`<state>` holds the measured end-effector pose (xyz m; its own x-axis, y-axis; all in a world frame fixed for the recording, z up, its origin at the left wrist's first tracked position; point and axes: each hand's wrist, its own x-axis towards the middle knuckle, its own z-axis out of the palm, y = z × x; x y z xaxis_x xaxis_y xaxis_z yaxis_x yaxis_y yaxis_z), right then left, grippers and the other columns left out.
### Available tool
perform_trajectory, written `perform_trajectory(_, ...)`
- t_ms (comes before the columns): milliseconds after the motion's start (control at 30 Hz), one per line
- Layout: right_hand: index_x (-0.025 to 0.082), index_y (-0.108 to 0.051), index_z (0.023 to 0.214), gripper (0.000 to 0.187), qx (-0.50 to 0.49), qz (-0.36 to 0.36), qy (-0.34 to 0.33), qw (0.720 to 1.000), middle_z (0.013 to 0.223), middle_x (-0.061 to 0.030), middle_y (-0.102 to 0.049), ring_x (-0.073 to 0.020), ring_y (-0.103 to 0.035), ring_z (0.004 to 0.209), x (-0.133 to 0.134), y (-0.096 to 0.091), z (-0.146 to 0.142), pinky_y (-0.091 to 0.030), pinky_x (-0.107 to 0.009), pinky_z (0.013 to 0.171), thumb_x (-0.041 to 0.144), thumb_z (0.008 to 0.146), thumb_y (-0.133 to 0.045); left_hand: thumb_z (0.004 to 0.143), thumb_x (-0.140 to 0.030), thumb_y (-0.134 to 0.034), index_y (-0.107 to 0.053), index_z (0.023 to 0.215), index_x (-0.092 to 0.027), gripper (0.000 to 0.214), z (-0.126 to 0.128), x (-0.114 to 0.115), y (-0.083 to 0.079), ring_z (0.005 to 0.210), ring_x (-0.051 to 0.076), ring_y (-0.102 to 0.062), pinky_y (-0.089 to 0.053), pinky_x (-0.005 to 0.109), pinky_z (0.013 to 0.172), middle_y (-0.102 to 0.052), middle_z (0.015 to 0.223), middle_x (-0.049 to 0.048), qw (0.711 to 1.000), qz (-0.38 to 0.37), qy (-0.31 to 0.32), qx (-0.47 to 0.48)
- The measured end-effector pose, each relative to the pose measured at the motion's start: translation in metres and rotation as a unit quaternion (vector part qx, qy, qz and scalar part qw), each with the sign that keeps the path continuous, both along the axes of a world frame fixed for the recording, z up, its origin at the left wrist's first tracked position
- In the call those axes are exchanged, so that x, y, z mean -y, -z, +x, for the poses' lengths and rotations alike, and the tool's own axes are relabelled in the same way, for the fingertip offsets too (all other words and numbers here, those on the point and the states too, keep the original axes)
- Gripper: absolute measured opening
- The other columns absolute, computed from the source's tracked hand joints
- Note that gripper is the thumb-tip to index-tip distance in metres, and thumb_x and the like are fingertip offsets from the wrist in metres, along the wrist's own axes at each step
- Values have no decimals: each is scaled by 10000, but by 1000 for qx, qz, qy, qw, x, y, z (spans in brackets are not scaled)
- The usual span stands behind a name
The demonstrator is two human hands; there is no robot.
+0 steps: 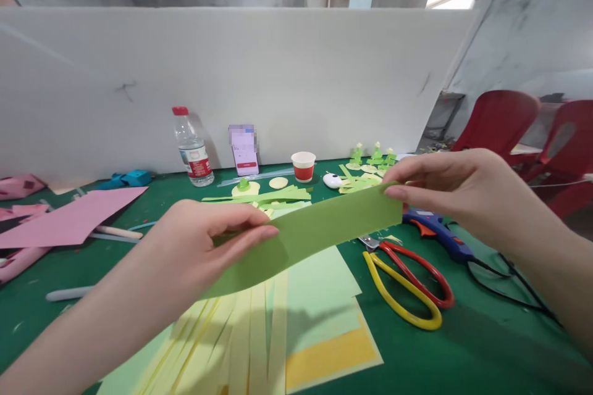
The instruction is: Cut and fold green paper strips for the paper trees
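A wide green paper strip (pixel 324 219) is stretched between my two hands above the table. My left hand (pixel 208 241) pinches it toward its left end, thumb in front. At its right end, my right hand (pixel 430 182) grips the top corner between thumb and fingers. Below the strip lie pale yellow paper strips (pixel 241 333) on light green sheets (pixel 319 308), with a yellow-orange sheet (pixel 333 352) partly showing. Scissors (pixel 407 284) with one red and one yellow handle rest under my right hand, their blades partly hidden.
A blue glue gun (pixel 438 231) with a cord lies at right. Behind stand a water bottle (pixel 194 154), a phone (pixel 244 151), a paper cup (pixel 304 166) and small green paper plants (pixel 376 154). Pink paper (pixel 74 216) lies left. A white panel (pixel 278 80) closes off the back.
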<state>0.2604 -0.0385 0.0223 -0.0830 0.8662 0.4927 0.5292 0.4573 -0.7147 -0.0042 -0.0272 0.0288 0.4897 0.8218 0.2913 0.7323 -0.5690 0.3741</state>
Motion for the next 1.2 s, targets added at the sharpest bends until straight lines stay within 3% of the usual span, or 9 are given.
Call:
perform_trajectory(233, 283, -687, 671, 54, -93, 120, 44, 987, 629, 93, -670, -45, -590, 499, 26, 0, -14, -508, -78, 459, 266, 633, -720, 760, -506, -491, -633, 632, -231, 335, -5, -5, -4, 479, 84, -484, -319, 140, 445, -595, 536, -69, 997, 44, -9, 55)
perform_trajectory(400, 328, -684, 680, 119, -108, 117, 32, 987, 645, 125, -668, -28, -585, 505, 31, -4, -20, -500, -41, 463, 218, 640, -705, 747, -513, -491, -630, 628, -226, 341, -5, -7, -5, 501, 91, -483, -316, 148, 455, -591, 551, -61, 998, 9, -10, 57)
perform_trajectory(600, 285, -680, 626, 35, -145, 37, 29, 988, 550, 74, -654, -76, -590, 473, 29, -8, -21, -469, -95, 373, 251, 637, -676, 733, -533, -485, -647, 671, -242, 339, -5, -6, -2, 559, 129, -525, -352, 186, 490, -630, 611, -42, 998, -47, -16, 42)
perform_trajectory(733, 259, -687, 646, 116, -91, -18, 2, 996, 607, 34, -666, -89, -576, 488, 23, -7, -18, -441, -127, 370, 307, 713, -605, 748, -529, -469, -643, 675, -236, 348, -1, -5, -1, 568, 142, -528, -352, 202, 494, -633, 619, -27, 998, -64, -5, 23)
perform_trajectory(900, 192, -632, 570, 184, -50, -114, -19, 992, 383, 53, -431, -40, -360, 333, 10, -2, -12, -335, -149, 335, 257, 720, -549, 771, -516, -445, -634, 930, -252, 362, 3, -2, -2, 588, 160, -541, -367, 219, 491, -668, 750, -3, 998, -56, -30, 19)
perform_trajectory(1000, 172, -567, 505, 220, -76, -195, -58, 976, 377, 61, -371, -39, -331, 331, 0, 2, -7, -323, -154, 326, 254, 709, -553, 793, -503, -428, -625, 1012, -282, 368, 4, -2, -1, 588, 166, -542, -371, 228, 485, -680, 853, 5, 999, -40, -20, 2)
perform_trajectory(1100, 170, -462, 410, 306, -132, -240, -66, 960, 402, 60, -337, -39, -311, 347, -8, 4, -5, -297, -152, 303, 255, 668, -602, 805, -504, -426, -627, 1026, -327, 347, 5, -3, 2, 758, 206, -578, -441, 270, 625, -662, 1004, -10, 999, -43, -15, 20)
perform_trajectory(1200, 170, -412, 377, 343, -182, -271, -70, 943, 405, 67, -299, -32, -291, 343, -13, 7, -5, -281, -147, 290, 238, 631, -632, 726, -538, -538, -631, 1015, -358, 353, 7, -1, 4, 989, 281, -533, -421, 367, 833, -619, 1120, -19, 996, -64, -36, 53)
